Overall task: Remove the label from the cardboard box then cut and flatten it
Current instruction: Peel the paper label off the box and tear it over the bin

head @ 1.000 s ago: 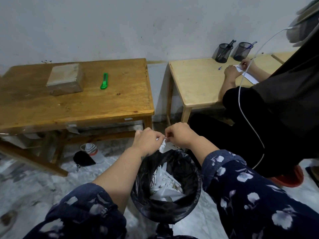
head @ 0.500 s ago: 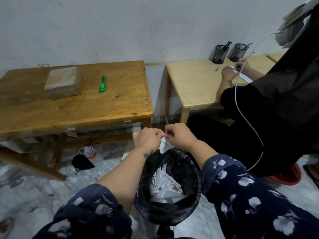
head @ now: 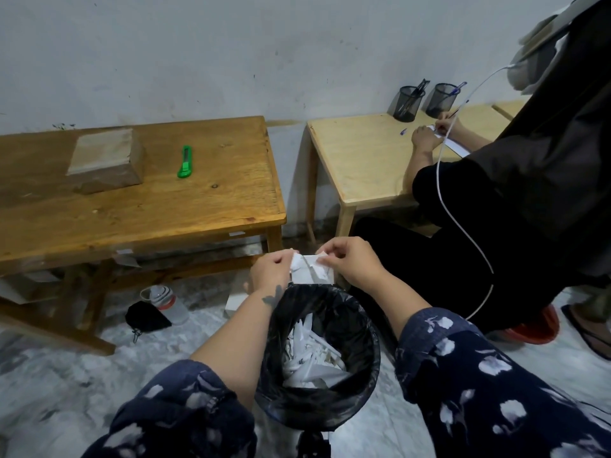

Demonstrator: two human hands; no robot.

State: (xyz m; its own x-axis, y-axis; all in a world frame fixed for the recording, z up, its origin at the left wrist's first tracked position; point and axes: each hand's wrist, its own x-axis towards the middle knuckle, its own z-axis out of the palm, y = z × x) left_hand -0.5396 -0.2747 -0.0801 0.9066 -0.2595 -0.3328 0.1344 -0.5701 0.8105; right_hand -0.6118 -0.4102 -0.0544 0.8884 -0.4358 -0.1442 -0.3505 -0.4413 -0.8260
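Both hands met just above the far rim of the black-lined waste bin (head: 372,385), which served as the anchor for everything else. The left hand (head: 269,271) had its fingers (head: 287,262) pinched on the left edge of the crumpled white label (head: 310,267), and the right hand (head: 350,261) had its fingers (head: 325,256) pinched on the label's right edge, so the paper was stretched between them and hung down toward the bin's mouth. White paper scraps (head: 310,366) already lay inside the bin.

Beyond the bin and to its left stood the dark wooden bench (head: 148,206). The cardboard box (head: 105,160) sat closed on the far left part of that bench, well apart from both hands, and the green utility knife (head: 185,161) lay on the bench just to the right of the box, not touching it. On the floor left of the bin, under the bench, a plastic bottle (head: 167,300) lay beside a small black pouch (head: 145,317).

Beyond the bin and to its right was a lighter bench (head: 363,160) carrying two black mesh pen cups (head: 406,103). A second person in dark clothing (head: 529,193) sat right of the bin with a hand resting on that bench, writing on a sheet.
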